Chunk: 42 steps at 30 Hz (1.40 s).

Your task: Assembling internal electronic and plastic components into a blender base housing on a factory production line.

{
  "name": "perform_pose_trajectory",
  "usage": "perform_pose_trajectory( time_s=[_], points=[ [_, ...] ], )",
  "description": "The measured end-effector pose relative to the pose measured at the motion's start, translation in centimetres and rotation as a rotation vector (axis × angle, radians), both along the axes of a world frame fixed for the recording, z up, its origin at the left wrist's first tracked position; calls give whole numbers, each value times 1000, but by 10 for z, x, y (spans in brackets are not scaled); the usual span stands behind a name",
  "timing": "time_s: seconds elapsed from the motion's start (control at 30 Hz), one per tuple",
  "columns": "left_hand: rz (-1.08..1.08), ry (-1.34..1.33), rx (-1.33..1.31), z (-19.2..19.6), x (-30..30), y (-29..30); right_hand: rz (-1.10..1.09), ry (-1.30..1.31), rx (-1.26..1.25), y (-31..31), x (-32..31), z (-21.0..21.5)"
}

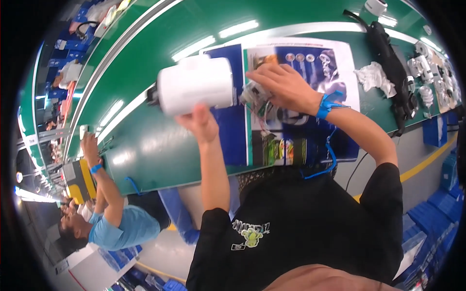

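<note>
1. Far left of frame: a co-worker (pixel 104 213) in a light blue shirt, arm raised to the green bench (pixel 160 145). Not my hands.
2. Upper centre: white cylindrical housing (pixel 194 86), held up off the bench. My left hand (pixel 200 121) grips it from below, fingers closed on it.
3. Right of that: my right hand (pixel 281 82) pinches a small wired module (pixel 255 94) at the housing's open end, blue wrist strap (pixel 327 104) on.
4. Module looks only partly seated, wires loose, so insertion isn't finished, I'd judge.
5. Upper right: white rag (pixel 374 77), more white parts (pixel 427 72).
</note>
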State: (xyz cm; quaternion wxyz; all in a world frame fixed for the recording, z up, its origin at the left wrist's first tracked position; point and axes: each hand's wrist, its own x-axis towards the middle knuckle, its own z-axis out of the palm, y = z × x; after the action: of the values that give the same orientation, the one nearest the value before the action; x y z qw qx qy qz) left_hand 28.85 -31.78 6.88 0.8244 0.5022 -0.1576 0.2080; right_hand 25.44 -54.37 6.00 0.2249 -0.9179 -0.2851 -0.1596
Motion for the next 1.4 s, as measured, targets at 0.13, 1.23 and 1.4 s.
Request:
perform_pose_trajectory(
  time_s=[0.13, 1.23, 1.4],
  points=[
    [-78, 123, 91, -13, -19, -1, -10, 48, 282, -9, -8, 17],
    [356, 43, 635, -56, -98, 119, 66, 106, 193, 69, -40, -27],
    [354, -77, 722, -77, -97, 111, 84, 71, 238, 75, -36, -38]
  ],
)
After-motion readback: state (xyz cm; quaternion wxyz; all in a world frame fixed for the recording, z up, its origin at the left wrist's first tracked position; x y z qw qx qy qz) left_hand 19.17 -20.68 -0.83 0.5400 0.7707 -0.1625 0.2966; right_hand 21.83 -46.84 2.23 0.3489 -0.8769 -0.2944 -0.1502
